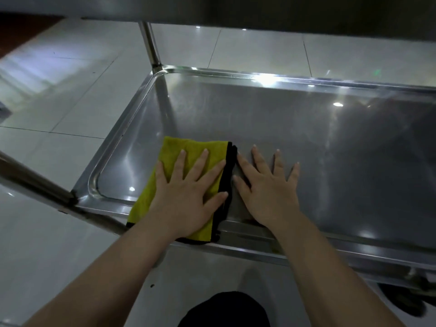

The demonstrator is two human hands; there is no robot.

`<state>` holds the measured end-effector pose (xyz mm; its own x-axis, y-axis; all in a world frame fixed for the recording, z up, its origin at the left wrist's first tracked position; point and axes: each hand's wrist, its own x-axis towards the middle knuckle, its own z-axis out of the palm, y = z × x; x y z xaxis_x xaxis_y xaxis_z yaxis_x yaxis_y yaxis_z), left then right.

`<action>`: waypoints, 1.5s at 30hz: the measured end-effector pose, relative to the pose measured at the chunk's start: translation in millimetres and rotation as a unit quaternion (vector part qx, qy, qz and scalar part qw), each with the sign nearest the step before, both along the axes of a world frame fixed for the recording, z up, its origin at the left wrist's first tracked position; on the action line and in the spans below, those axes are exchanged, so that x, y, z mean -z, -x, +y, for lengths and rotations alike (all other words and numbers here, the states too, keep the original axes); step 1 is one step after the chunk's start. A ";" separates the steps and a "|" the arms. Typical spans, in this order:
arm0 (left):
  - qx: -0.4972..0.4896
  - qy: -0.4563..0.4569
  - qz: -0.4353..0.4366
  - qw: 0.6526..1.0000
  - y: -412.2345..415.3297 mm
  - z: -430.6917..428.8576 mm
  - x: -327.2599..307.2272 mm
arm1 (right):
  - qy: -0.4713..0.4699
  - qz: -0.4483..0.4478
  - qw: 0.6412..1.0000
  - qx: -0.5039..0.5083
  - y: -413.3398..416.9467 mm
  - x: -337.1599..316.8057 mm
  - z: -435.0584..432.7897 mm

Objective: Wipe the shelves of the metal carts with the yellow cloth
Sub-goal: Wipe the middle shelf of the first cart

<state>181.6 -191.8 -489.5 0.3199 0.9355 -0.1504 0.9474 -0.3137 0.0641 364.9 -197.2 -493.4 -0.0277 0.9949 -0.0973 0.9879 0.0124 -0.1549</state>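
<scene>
**user1:** Head view: left hand (pixel 186 197) flat, fingers spread, pressing yellow cloth (pixel 169 175) at the shelf's (pixel 306 128) near-left corner. Mid-wipe?

**user2:** Likely. Right hand (pixel 266 192) splayed on bare steel beside it. Next, probably sweep rightward.

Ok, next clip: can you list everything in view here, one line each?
Stainless-steel cart shelf with raised rim: one, silver, middle and right.
Round metal posts: two, silver, at the shelf's left corners.
Upper metal shelf: one, dark grey, along the top.
Yellow cloth with black trim: one, near-left of the shelf, overhanging its near rim.
Glossy floor tiles: several, pale grey, around the cart.
Left hand: one, flat on the cloth.
Right hand: one, flat on bare shelf beside the cloth.
</scene>
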 end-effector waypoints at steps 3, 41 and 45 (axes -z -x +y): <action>0.001 -0.008 0.003 1.000 -2.9 4.6 -0.4 | 0.026 -0.025 0.999 0.010 -38.5 -9.1 -1.5; 0.140 0.016 0.007 0.990 -91.7 -23.0 -5.9 | -0.092 0.261 0.947 0.163 -85.7 -5.6 -12.3; 0.172 0.063 -0.062 0.981 -106.6 -30.1 -19.2 | -0.072 0.271 0.939 0.200 -83.7 -13.0 -5.0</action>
